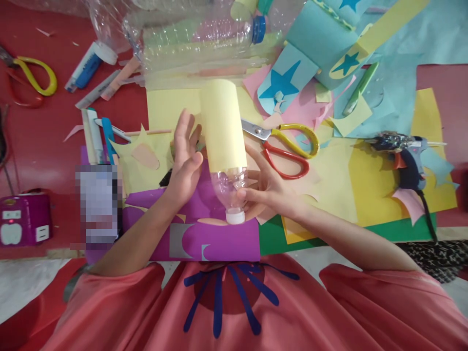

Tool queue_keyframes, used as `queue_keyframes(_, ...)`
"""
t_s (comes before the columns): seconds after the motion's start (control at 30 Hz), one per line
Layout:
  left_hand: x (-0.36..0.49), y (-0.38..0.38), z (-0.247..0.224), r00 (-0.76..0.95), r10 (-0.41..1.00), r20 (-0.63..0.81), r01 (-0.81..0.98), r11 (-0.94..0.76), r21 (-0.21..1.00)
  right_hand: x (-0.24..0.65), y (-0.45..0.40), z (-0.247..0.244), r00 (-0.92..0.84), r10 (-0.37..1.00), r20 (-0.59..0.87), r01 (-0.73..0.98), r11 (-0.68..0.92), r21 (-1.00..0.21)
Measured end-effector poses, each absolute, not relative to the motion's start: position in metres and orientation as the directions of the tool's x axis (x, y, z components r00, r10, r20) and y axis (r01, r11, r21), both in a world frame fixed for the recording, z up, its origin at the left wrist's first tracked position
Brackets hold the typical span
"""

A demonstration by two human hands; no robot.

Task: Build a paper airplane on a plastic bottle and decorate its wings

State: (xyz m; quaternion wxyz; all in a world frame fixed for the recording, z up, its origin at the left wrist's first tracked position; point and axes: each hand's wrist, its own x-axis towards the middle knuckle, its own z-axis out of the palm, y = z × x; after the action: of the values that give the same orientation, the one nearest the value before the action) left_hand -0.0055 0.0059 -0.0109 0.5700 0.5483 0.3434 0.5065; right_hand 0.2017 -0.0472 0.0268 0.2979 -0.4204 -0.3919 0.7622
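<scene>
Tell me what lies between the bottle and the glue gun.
Nearest the bottle are the right hand and scissors; beyond them, yellow paper reaches to the glue gun. The head view shows this.

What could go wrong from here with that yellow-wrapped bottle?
The bottle might slip: the right hand holds its clear end, while the left hand is open beside it. The scissors lie close to the right hand, so a knuckle could knock them. The cord of the glue gun reaches the table edge, where the right forearm might snag it.
</scene>
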Motion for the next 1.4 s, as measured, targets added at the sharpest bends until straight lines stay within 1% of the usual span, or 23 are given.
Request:
queue_keyframes(0.13, -0.008, 0.005, -0.014, 0.325, 0.943, 0.074, -0.124, -0.035, 0.992, 0.21, -0.032, 0.025, -0.375, 0.858, -0.352, -0.108, -0.417, -0.902)
queue_keyframes(0.23, -0.004, 0.002, -0.008, 0.348, 0.936, 0.044, -0.081, -0.017, 0.997, 0.213, -0.027, 0.024, -0.327, 0.888, -0.323, -0.087, -0.369, -0.925)
queue_keyframes(0.3, 0.0, -0.001, -0.003, 0.349, 0.936, 0.041, -0.068, -0.018, 0.998, 0.213, -0.027, 0.023, -0.345, 0.883, -0.317, -0.056, -0.357, -0.932)
queue_keyframes(0.4, 0.005, -0.004, 0.0, 0.329, 0.943, 0.059, -0.07, -0.038, 0.997, 0.21, -0.032, 0.022, -0.424, 0.849, -0.314, -0.021, -0.356, -0.934)
queue_keyframes(0.47, 0.005, -0.004, -0.002, 0.331, 0.94, 0.08, -0.094, -0.052, 0.994, 0.208, -0.034, 0.021, -0.464, 0.833, -0.3, -0.02, -0.349, -0.937)
queue_keyframes(0.53, 0.004, -0.003, -0.004, 0.342, 0.935, 0.1, -0.127, -0.06, 0.99, 0.208, -0.035, 0.022, -0.464, 0.84, -0.282, -0.009, -0.323, -0.946)
queue_keyframes(0.6, 0.002, -0.001, -0.005, 0.333, 0.937, 0.107, -0.138, -0.064, 0.988, 0.21, -0.034, 0.024, -0.425, 0.864, -0.272, 0.024, -0.289, -0.957)
queue_keyframes(0.73, 0.002, 0.001, -0.002, 0.266, 0.963, 0.051, -0.103, -0.025, 0.994, 0.214, -0.028, 0.028, -0.291, 0.919, -0.266, 0.034, -0.268, -0.963)
queue_keyframes(0.8, 0.003, 0.001, 0.0, 0.27, 0.962, 0.035, -0.108, -0.006, 0.994, 0.215, -0.025, 0.029, -0.255, 0.927, -0.274, 0.018, -0.279, -0.96)
queue_keyframes(0.97, 0.001, 0.001, -0.003, 0.29, 0.955, 0.064, -0.117, -0.031, 0.993, 0.222, -0.013, 0.025, -0.196, 0.929, -0.313, -0.011, -0.322, -0.947)
queue_keyframes(1.03, 0.0, 0.001, -0.005, 0.297, 0.953, 0.053, -0.094, -0.026, 0.995, 0.226, -0.008, 0.022, -0.134, 0.941, -0.31, -0.022, -0.315, -0.949)
queue_keyframes(1.1, 0.0, 0.001, -0.005, 0.301, 0.953, 0.041, -0.072, -0.02, 0.997, 0.228, -0.006, 0.02, -0.095, 0.956, -0.276, -0.003, -0.278, -0.961)
queue_keyframes(1.17, 0.002, 0.001, -0.005, 0.311, 0.949, 0.045, -0.068, -0.025, 0.997, 0.226, -0.01, 0.02, -0.124, 0.967, -0.222, 0.049, -0.218, -0.975)
queue_keyframes(1.3, 0.006, -0.002, -0.005, 0.333, 0.942, 0.049, -0.106, -0.014, 0.994, 0.216, -0.024, 0.024, -0.276, 0.953, -0.125, 0.138, -0.09, -0.986)
queue_keyframes(1.4, 0.009, -0.005, -0.006, 0.341, 0.94, 0.03, -0.118, 0.011, 0.993, 0.212, -0.03, 0.023, -0.316, 0.945, -0.086, 0.169, -0.033, -0.985)
